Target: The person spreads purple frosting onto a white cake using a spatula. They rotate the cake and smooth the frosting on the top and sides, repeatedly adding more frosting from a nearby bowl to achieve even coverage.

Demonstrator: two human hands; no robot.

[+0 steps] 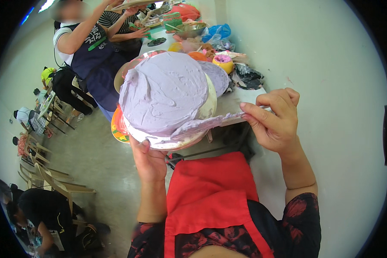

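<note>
A round cake (163,88) coated in lilac frosting is in front of me, its top tilted up toward the view. Pale, whitish patches show along its right side and near edge. My left hand (149,161) grips the cake's near left edge from below, thumb over the rim; its other fingers are mostly hidden. In my right hand (275,120), pinched between thumb and fingers, is a narrow frosting spatula (230,119). Its frosting-smeared blade reaches left along the cake's near side, touching it. How much metal lies under the frosting is hidden.
Behind the cake, a table holds a yellow cup (223,63), crumpled black plastic (247,77), a metal bowl (191,31) and blue plastic (216,32). A wall (331,107) rises close on my right. A co-worker in a navy apron (96,60) stands far left; chairs (58,185) line the left.
</note>
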